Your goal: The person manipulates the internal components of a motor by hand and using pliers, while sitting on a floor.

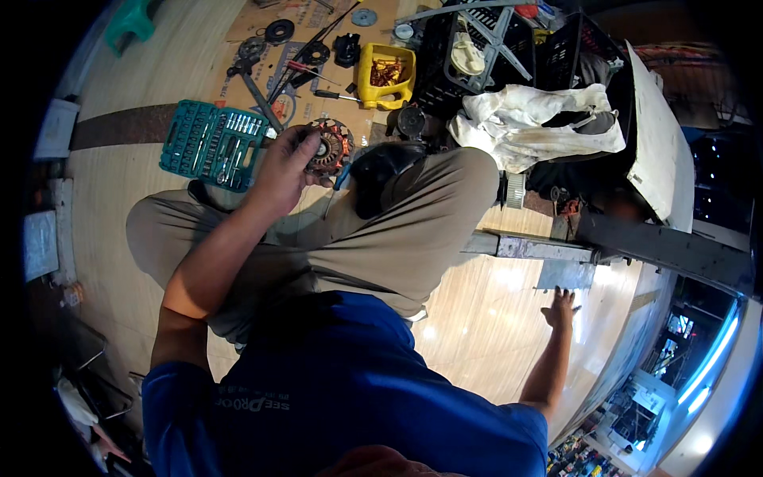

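My left hand is closed on a motor stator, a round part with copper windings around its rim, held up in front of my crossed legs. Beyond it, a blue-handled tool shows beside my dark shoe. Far out to the right, my right hand reaches over the floor with its fingers spread. A flat grey sheet lies just past those fingertips. Something small and dark shows by the right hand; whether the two touch is unclear.
A teal socket set case lies open on the left. Farther off, cardboard bears loose parts, a hammer-like tool and a yellow container of copper-coloured pieces. Black crates, a white cloth and a metal beam stand to the right.
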`<state>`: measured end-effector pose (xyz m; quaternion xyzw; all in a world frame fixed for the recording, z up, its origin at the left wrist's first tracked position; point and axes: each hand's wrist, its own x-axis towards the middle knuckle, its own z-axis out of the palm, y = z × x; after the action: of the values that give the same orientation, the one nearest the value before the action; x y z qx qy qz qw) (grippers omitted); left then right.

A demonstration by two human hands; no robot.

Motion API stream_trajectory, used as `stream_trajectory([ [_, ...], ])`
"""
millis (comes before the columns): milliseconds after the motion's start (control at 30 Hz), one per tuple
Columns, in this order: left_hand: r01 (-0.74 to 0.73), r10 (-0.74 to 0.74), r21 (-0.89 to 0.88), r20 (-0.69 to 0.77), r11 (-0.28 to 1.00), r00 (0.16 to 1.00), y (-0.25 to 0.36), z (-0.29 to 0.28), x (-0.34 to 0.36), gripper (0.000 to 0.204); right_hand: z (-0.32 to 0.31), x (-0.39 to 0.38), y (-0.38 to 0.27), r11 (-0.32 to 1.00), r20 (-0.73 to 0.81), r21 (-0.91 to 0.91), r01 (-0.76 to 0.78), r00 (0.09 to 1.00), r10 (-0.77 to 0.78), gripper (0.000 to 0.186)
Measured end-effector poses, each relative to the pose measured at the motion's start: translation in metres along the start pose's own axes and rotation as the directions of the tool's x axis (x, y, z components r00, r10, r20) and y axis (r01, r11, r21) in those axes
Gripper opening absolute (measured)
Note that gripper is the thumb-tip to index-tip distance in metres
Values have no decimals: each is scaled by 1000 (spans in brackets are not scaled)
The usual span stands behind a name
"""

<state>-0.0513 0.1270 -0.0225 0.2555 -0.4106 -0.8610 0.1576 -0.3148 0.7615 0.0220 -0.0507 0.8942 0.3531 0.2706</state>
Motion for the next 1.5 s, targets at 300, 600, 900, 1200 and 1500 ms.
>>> stream_trajectory([
  [300, 12, -21, 86, 106, 996, 994, 7, 5, -10, 43, -221, -178, -330, 94, -964, 180, 979, 195, -181, 47],
  [600, -64, 6, 310, 185, 949, 983, 26, 0, -20, 40, -273, -152, -389, -115, -521, 614, 781, 291, -802, 24],
  [900, 11, -12, 332, 1, 943, 1000, 26, 0, -22, 40, -285, -185, -349, 50, -835, 110, 993, 120, -537, 13],
  [1200, 122, -104, -225, 91, 967, 990, 20, -4, -8, 31, -257, -133, -349, 316, -632, 104, 943, 308, -712, 22],
  [1500, 20, -118, 383, 235, 923, 965, 28, -3, -12, 39, -304, -123, -337, 431, -925, 49, 901, 205, -321, 14],
])
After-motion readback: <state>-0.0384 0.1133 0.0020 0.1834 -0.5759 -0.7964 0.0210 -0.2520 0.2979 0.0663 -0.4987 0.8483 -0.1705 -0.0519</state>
